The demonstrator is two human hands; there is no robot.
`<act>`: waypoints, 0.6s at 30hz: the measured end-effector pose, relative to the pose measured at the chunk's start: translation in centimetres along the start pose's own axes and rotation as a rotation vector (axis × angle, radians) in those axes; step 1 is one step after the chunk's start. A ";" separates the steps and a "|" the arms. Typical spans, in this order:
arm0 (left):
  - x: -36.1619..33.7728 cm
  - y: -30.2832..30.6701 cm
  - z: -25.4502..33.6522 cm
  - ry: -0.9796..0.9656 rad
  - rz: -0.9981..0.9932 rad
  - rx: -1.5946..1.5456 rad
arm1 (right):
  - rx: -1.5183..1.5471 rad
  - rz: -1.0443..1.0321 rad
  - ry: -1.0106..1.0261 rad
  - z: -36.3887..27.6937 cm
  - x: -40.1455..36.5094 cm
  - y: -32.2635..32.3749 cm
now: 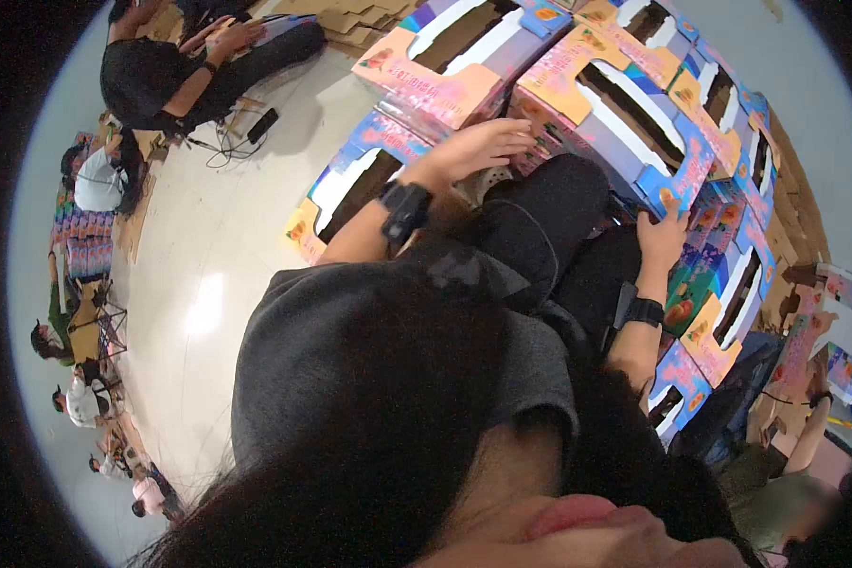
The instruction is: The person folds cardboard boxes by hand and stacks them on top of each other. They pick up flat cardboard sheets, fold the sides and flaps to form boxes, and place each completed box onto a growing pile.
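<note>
- Cardboard boxes (625,123) ring the seated person, all within reach.
- Left hand (488,147) open, flat on one rim, likely steadying it.
- Right hand (661,241) at another's corner; grip indeterminate.

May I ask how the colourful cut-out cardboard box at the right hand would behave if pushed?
Likely light: the colourful cut-out cardboard box seems empty through its openings. Its thin panels may flex under the right hand.

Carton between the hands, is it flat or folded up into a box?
Folded up: the carton stands as a box with walls and a slotted top; left hand and right hand touch its sides.
</note>
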State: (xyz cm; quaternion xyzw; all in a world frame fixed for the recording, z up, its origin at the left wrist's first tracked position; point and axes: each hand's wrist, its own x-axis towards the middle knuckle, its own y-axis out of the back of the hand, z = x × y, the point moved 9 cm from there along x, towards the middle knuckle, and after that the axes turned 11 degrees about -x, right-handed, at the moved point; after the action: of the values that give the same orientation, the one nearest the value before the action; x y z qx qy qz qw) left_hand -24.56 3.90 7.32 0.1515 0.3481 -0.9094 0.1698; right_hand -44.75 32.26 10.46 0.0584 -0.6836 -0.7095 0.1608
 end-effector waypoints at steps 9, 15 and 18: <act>-14.2 18.1 4.7 -0.202 0.599 0.463 | 0.079 0.108 0.084 0.5 0.1 -0.2; -16.2 27.5 -4.0 -0.012 0.998 1.538 | 0.104 0.075 0.105 0.5 0.0 -0.6; -14.5 24.0 -7.0 -0.368 0.792 1.518 | 0.099 0.075 0.109 0.7 -0.3 -0.3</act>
State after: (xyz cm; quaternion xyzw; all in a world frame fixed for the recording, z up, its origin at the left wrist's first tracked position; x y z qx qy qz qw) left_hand -0.53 -5.11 -5.92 0.1842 -0.4627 -0.7795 0.3800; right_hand -44.75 33.02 10.14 0.0790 -0.7099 -0.6640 0.2211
